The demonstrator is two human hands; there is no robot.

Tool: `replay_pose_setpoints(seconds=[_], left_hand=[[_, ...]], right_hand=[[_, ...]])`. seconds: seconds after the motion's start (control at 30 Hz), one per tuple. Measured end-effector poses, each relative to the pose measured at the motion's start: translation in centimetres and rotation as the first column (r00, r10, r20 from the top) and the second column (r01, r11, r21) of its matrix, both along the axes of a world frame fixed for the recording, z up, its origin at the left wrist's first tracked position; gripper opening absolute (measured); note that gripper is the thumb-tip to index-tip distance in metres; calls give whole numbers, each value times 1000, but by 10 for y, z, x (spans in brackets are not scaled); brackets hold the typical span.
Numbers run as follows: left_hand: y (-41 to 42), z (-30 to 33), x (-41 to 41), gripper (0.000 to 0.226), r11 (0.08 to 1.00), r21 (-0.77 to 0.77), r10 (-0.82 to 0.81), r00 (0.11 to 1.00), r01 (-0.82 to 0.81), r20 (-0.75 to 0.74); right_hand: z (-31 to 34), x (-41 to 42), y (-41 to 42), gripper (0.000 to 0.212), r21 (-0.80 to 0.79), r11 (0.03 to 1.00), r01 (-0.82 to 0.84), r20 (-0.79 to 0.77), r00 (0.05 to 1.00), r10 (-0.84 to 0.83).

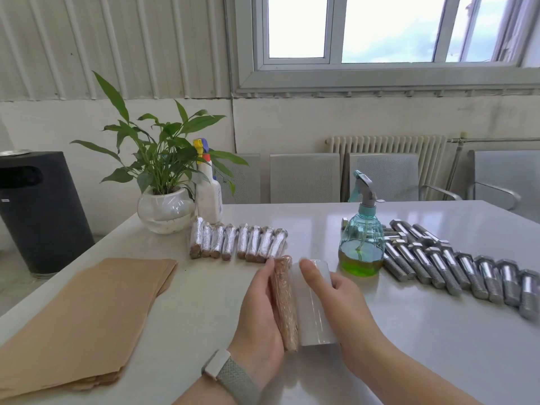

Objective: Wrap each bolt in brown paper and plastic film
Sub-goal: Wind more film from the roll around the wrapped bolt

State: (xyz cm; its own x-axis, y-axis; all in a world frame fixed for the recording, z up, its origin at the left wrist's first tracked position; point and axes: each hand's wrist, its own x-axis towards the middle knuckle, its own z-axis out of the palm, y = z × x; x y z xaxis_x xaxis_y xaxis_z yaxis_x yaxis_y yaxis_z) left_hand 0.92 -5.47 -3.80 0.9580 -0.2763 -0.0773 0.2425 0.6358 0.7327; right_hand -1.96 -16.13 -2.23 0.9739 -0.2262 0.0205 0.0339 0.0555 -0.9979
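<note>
My left hand (pixel 258 314) holds a paper-wrapped bolt (pixel 284 302) lengthwise, fingers along its left side. Plastic film covers the brown paper. Right beside it, my right hand (pixel 342 305) grips a roll of clear plastic film (pixel 311 314), which touches the bolt. A stack of brown paper sheets (pixel 87 314) lies at the left of the white table (pixel 409 346). Several wrapped bolts (pixel 238 242) stand in a row at the back centre. Several bare steel bolts (pixel 455 267) lie in a row at the right.
A green-liquid spray bottle (pixel 361 244) stands just beyond my right hand. A potted plant in a glass bowl (pixel 165 210) and a white spray bottle (pixel 208 194) sit at the back left. Chairs (pixel 304 178) line the far edge; a black bin (pixel 38 211) stands left.
</note>
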Motion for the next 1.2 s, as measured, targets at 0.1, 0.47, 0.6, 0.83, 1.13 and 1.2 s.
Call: replay_pose_setpoints(seconds=[0.1, 0.47, 0.6, 0.83, 1.13, 1.2], left_hand=[[4, 1, 2, 48, 1000, -18, -24, 1000, 24, 1], [3, -1, 2, 55, 948, 303, 19, 967, -99, 254], [1, -4, 6, 62, 905, 353, 115, 937, -236, 331], [7, 2, 16, 56, 873, 365, 166, 902, -322, 398], [-1, 4, 4, 57, 929, 261, 176, 934, -263, 312], [1, 5, 1, 55, 968, 192, 110, 961, -161, 254]], right_hand=[[-1, 1, -3, 74, -8, 1000, -18, -62, 998, 17], [3, 1, -14, 78, -175, 984, 42, -49, 997, -52], [-4, 2, -9, 73, -30, 1000, 9, -75, 997, -11], [3, 0, -5, 52, 73, 989, -129, 21, 992, 128], [-2, -4, 5, 77, -65, 996, 59, 117, 992, -51], [-3, -5, 6, 70, -75, 995, 70, 109, 992, -61]])
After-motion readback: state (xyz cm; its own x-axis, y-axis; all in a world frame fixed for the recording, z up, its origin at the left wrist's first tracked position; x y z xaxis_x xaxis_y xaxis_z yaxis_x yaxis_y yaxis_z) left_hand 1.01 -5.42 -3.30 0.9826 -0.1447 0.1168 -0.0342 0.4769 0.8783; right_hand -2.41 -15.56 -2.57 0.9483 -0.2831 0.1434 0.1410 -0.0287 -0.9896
